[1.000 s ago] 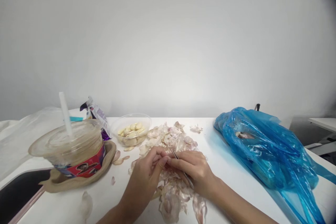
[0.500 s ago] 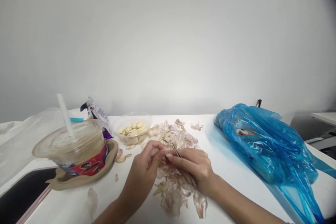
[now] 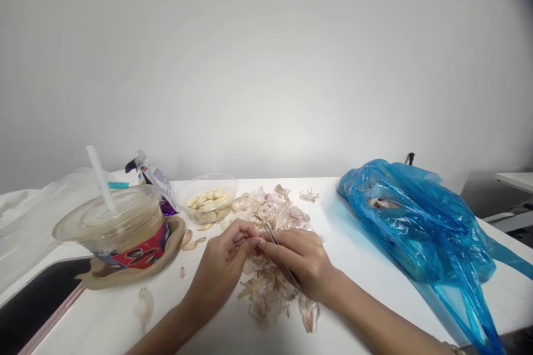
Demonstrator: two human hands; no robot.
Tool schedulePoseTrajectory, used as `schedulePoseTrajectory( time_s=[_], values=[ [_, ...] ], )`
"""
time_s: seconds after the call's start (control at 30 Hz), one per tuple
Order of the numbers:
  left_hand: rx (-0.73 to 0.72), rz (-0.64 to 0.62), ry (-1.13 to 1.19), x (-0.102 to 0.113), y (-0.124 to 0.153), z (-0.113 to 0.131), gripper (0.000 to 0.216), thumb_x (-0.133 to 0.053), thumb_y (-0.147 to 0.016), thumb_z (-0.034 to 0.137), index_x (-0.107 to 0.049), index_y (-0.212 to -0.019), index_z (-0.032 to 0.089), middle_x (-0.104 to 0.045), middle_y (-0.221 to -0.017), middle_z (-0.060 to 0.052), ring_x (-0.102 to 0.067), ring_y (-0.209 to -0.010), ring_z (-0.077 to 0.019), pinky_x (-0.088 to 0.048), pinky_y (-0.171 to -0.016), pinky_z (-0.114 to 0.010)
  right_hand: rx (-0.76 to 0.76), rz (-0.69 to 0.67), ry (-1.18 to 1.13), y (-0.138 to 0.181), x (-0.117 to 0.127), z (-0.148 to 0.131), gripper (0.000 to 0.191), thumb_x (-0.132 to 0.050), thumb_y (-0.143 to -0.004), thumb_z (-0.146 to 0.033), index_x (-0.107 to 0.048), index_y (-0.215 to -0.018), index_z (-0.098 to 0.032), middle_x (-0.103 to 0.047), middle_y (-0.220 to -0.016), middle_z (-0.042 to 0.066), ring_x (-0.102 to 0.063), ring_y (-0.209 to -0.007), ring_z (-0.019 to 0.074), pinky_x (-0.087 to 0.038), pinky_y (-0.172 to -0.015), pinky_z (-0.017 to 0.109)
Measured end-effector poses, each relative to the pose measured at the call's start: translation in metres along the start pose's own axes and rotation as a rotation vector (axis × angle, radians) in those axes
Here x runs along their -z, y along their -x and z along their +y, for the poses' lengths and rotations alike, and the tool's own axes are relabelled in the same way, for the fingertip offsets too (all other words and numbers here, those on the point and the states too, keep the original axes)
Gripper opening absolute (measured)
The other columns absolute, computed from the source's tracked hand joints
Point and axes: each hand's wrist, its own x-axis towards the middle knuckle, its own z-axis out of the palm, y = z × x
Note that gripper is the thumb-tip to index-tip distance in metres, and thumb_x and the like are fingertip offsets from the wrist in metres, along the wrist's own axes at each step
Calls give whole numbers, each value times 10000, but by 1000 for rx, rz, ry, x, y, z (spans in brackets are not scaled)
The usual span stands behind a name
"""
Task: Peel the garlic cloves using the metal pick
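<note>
My left hand (image 3: 229, 258) is closed, thumb against curled fingers. Whatever its fingertips pinch is too small and covered to make out. Touching it at the fingertips, my right hand (image 3: 302, 258) grips thin metal tweezers (image 3: 271, 234), which slant up between the fingers and run back under the palm. Both hands are over a heap of papery garlic skins (image 3: 266, 294) spread on the white table. Beyond the left hand stands a clear plastic bowl (image 3: 228, 183) with peeled garlic cloves (image 3: 208, 204) in it. A few cloves (image 3: 192, 243) lie on the table beside the bowl.
At left, a plastic drink cup (image 3: 137, 252) with a straw sits in a brown carrier (image 3: 100, 277), near a dark phone-like device (image 3: 41, 294). Behind are a purple-and-white wrapper (image 3: 156, 177) and clear plastic (image 3: 45, 205). A blue plastic bag (image 3: 416, 222) fills the right.
The whole view has shifted slightly, so things sit a little higher and further left. Both hands stay together at the fingertips, and the tweezers remain in my right hand.
</note>
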Motion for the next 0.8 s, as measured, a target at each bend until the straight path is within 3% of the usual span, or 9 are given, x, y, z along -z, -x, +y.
schedulePoseTrajectory(
  time_s=[0.2,0.27,0.8],
  values=[
    [-5,37,-52,3,4,-4,81,-440,-856,298,-486,-820,242,-638,-665,45,-589,-635,-139,-431,-595,-230,6,1,-41,2,1,0,203,-510,-859,-120,-575,-1050,-133,-676,-801,86,-605,-638,151,-452,-504,252],
    [-41,17,-67,4,3,-6,85,-505,-824,287,-508,-897,243,-656,-751,30,-608,-728,-150,-446,-655,-239,3,-1,-48,4,0,0,198,-515,-854,-114,-583,-1040,-128,-678,-834,100,-616,-666,162,-462,-518,259],
    [-66,-32,-137,3,1,-5,134,-476,-837,301,-526,-743,219,-567,-652,38,-531,-626,-137,-397,-585,-242,21,26,-59,8,-2,3,189,-507,-864,-142,-604,-1027,-131,-658,-712,57,-596,-594,139,-469,-495,248]
  ],
)
